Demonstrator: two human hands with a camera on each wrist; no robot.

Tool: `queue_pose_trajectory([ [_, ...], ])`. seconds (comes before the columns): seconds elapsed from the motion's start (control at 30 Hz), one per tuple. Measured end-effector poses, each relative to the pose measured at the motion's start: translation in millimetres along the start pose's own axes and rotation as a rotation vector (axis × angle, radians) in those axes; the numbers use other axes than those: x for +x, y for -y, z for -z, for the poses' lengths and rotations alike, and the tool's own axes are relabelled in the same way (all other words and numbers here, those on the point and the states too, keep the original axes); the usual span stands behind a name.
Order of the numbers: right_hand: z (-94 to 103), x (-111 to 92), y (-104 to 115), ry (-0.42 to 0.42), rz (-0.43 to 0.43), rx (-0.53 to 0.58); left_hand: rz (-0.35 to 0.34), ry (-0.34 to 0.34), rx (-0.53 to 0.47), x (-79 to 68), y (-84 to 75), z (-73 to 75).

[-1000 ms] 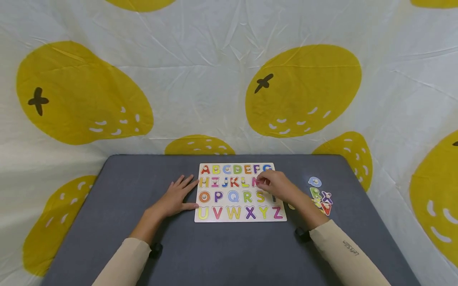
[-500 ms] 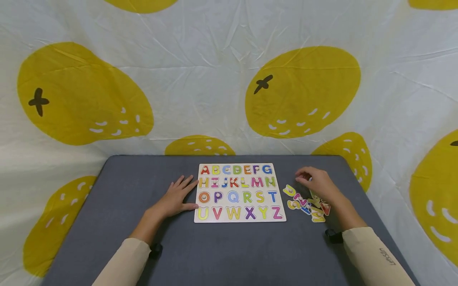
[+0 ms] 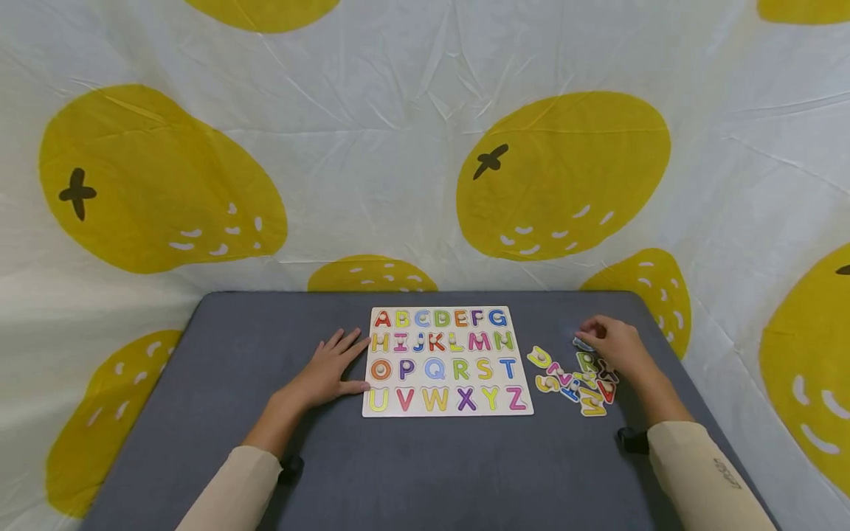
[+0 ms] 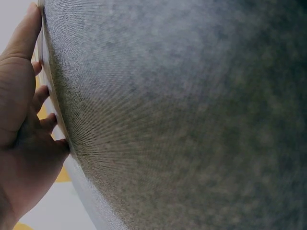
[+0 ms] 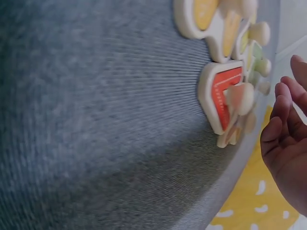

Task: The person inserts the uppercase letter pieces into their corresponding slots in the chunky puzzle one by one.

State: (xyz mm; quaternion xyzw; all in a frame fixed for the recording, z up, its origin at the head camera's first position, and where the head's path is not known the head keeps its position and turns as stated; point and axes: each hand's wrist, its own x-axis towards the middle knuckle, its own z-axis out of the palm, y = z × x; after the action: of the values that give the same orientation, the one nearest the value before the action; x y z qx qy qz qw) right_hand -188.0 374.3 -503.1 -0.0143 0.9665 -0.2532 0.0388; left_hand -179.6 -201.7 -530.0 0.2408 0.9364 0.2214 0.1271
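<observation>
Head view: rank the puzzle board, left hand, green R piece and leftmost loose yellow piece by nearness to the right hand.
1. Green R piece: just below the fingertips of the right hand.
2. Leftmost loose yellow piece: left edge of the pile.
3. Puzzle board: left of the pile.
4. Left hand: at the board's far left edge.

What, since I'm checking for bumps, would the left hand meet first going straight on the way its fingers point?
The letter board, most likely: the left hand appears to be touching its left edge.
</observation>
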Motion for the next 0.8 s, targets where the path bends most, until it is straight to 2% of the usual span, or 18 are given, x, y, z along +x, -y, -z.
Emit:
queue_pose_trajectory([
  [0.13, -1.8, -1, -2, 0.016, -0.028, -0.027, -0.006, -0.004, -0.006, -0.6, -0.9, -0.4],
  [0.53, -12.3, 2, -9, -0.003, -0.082, -0.082, -0.014, -0.005, -0.005, -0.8, -0.6, 1.8],
  [0.6, -12.2, 2, -9, -0.010, -0.065, -0.086, -0.014, -0.003, -0.005, -0.4, 0.0, 1.9],
  [0.8, -8.0, 1, 4, -0.019, 0.073, -0.067, -0.004, -0.001, 0.006, 0.7, 0.8, 1.2],
])
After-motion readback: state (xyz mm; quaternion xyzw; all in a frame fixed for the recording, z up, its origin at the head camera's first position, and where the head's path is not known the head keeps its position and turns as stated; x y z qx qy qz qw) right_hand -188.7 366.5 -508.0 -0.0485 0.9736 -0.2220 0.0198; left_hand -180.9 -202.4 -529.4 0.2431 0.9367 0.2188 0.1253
